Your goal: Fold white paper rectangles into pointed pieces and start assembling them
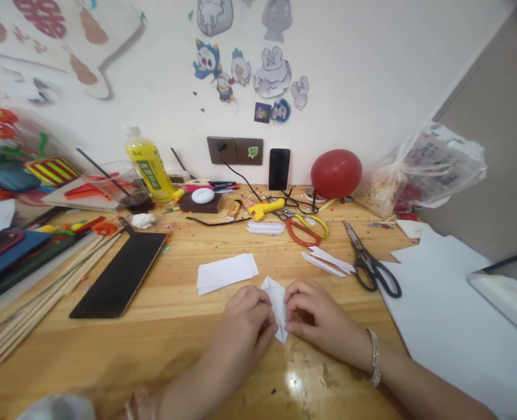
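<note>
A small folded piece of white paper (276, 298) stands out against the wooden table, its top and bottom ends pointed. On its left edge the curled fingers of my left hand (250, 319) are closed. From the other side my right hand (313, 312) pinches the paper's right edge between thumb and fingers. Just beyond my left hand lie several white paper rectangles (227, 272) in a stack. Narrow folded paper strips (327, 261) rest past my right hand, beside black-handled scissors (370, 265). More folded strips (265, 228) lie farther back.
Large white sheets (464, 326) cover the right side. A black tablet-like slab (121, 277) and wooden sticks (52, 291) lie at left. Along the wall stand a yellow drink bottle (150, 166), a phone (279, 169) and a red balloon (336, 174). A yellow glue gun (265, 208) lies before them.
</note>
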The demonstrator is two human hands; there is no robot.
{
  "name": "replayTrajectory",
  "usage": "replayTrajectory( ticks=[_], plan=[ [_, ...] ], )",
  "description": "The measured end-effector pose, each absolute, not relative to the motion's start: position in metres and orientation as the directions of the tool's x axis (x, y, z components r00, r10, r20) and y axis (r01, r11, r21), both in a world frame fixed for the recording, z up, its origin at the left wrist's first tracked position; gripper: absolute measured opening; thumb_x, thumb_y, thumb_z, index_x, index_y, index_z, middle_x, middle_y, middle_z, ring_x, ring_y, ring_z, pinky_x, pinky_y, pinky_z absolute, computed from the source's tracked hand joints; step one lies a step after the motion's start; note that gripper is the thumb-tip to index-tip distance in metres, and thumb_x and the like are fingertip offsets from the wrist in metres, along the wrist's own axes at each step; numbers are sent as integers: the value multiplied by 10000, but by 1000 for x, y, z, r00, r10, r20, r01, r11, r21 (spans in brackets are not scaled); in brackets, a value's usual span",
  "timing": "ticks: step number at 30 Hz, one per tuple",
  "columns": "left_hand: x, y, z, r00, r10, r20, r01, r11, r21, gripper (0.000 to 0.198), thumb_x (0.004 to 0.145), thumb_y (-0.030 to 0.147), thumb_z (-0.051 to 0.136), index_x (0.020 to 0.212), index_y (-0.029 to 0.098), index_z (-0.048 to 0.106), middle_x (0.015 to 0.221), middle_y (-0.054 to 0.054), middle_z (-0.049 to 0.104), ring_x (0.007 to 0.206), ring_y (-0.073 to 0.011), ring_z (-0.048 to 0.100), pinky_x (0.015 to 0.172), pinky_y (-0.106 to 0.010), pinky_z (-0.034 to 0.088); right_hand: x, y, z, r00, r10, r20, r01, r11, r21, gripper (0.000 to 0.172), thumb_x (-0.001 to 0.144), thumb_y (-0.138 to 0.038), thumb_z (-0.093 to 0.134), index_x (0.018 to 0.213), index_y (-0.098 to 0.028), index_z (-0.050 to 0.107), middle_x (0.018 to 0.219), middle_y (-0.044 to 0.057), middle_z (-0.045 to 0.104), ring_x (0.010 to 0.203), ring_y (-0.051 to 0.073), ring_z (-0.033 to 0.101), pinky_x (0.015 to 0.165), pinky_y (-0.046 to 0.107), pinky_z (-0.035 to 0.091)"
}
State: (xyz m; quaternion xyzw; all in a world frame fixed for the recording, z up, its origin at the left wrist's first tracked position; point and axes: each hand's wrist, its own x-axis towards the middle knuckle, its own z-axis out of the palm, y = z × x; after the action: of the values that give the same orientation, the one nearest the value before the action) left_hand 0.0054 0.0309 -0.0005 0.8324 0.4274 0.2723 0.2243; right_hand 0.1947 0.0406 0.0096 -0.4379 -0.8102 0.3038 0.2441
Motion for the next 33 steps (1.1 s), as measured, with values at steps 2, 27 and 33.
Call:
replayTrajectory(
  ticks=[2, 27, 33],
  plan=[
    [8, 30, 0, 472, 841, 264, 609, -528, 592, 130, 749, 61, 585, 682, 171, 573, 831, -43, 578, 846, -209, 526, 747, -346, 427, 193, 40, 9, -476, 870, 126, 568, 414, -711, 139, 724, -118, 705, 679, -192, 596, 863, 9, 579, 861, 187, 545, 776, 328, 410],
    [20, 24, 3, 398, 888, 230, 772, -459, 439, 113, 738, 96, 572, 676, 186, 546, 808, -48, 545, 824, -233, 503, 721, -371, 441, 180, 27, 6, -392, 904, 170, 703, 414, -579, 150, 736, -65, 574, 687, -190, 508, 820, 20, 531, 806, 196, 475, 715, 330, 364],
    [19, 27, 2, 407, 892, 198, 791, -452, 413, 99, 770, 152, 589, 678, 178, 562, 831, -61, 553, 842, -247, 500, 720, -383, 423, 181, 29, 4, -403, 904, 145, 712, 408, -571, 140, 748, -57, 578, 773, -186, 528, 863, 20, 535, 841, 194, 471, 750, 338, 352]
  ],
)
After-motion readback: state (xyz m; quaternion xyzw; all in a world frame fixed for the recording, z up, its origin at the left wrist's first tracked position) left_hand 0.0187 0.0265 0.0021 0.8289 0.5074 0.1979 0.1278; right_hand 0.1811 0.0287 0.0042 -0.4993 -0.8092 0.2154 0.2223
